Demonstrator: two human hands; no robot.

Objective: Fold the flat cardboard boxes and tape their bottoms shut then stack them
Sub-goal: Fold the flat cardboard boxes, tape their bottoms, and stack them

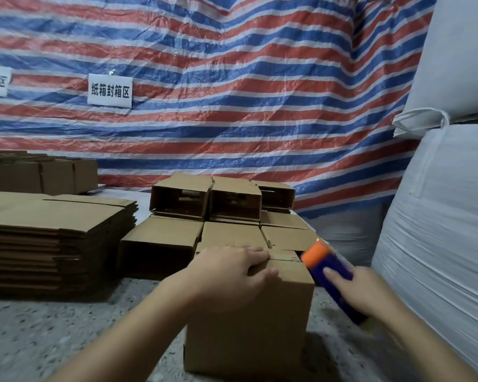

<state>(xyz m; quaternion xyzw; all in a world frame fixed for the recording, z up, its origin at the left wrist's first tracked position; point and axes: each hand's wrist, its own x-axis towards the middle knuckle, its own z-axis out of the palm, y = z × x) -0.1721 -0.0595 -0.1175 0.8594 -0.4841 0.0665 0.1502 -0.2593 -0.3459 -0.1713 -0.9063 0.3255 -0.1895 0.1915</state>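
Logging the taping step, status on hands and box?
Left hand presses the closed flaps of the cardboard box. Right hand grips the tape dispenser at the box's right top edge. Nothing blocking the seam.

Left hand (232,274) lies flat on the box (249,326) top; right hand (370,290) grips the tape gun (331,274) at the box's right edge. Bare surface (66,326) open near-left of the left hand. Flat stack (58,238) blocks far left. Folded boxes (221,216) crowd just behind both hands, two tiers. White sacks (439,244) wall off the right, near the right hand; narrow gap between. Tarp (232,92) closes the back.
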